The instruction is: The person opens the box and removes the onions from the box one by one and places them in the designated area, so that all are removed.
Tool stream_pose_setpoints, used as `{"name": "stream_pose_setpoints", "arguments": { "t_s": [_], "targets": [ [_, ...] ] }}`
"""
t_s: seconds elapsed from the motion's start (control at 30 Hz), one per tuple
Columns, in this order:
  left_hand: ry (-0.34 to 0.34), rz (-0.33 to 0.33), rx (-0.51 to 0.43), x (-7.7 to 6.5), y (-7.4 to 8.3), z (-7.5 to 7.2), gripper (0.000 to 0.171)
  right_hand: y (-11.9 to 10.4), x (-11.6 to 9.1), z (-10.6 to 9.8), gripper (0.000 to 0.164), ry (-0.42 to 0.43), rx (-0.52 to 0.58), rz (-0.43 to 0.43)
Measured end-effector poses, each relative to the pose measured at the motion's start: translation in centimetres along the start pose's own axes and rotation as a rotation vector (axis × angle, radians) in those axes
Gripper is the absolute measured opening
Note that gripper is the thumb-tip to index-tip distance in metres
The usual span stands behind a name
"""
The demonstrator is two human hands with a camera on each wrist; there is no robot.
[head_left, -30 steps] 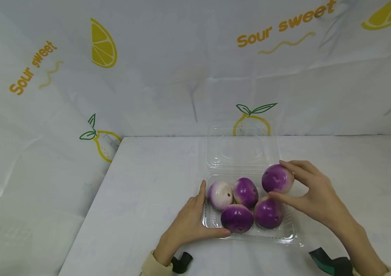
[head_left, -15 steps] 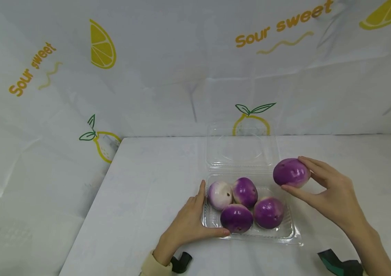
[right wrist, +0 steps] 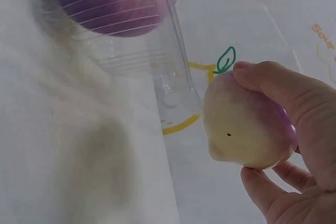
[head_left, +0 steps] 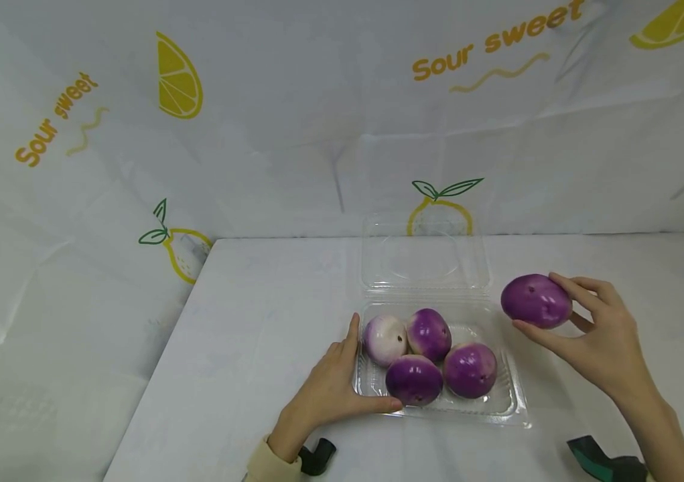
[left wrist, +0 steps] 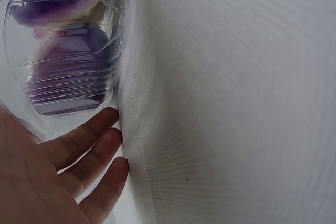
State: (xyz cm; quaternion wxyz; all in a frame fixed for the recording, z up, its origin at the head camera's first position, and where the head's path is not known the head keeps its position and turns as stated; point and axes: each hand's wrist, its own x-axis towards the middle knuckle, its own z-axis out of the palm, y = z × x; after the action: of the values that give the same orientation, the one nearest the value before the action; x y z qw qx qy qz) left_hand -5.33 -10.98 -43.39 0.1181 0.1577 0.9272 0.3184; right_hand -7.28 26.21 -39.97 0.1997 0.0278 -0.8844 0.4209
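Note:
My right hand pinches a glossy egg-shaped purple ball between thumb and fingers, above the table to the right of a clear plastic clamshell box. In the right wrist view its cream end shows, with a small dark spot. Several similar purple-and-white balls sit in the box, among them a mostly white one at the back left and a purple one on the right. My left hand rests against the box's left side, fingers straight, thumb along the front edge.
The box's clear lid lies folded back toward the rear edge of the white table. Behind stands a white cloth printed with lemons and lettering. Black straps sit at both wrists.
My right hand has lifted the purple ball up from the box's right side and carried it to the right, past the box's edge. My left hand has stayed in place.

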Motion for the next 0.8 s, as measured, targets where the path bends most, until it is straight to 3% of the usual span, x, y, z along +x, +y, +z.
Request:
{"name": "stream_pose_setpoints", "arguments": {
  "t_s": [0.33, 0.8],
  "targets": [
    [-0.001, -0.005, -0.004, 0.0, -0.1, 0.0, 0.143, 2.1, -0.4, -0.1, 0.083, 0.017, -0.018, -0.01],
    [-0.006, -0.022, -0.015, 0.0, 0.0, 0.1, 0.144, 4.4, -0.8, 0.0, 0.084, -0.079, -0.098, 0.007]
  ]
}}
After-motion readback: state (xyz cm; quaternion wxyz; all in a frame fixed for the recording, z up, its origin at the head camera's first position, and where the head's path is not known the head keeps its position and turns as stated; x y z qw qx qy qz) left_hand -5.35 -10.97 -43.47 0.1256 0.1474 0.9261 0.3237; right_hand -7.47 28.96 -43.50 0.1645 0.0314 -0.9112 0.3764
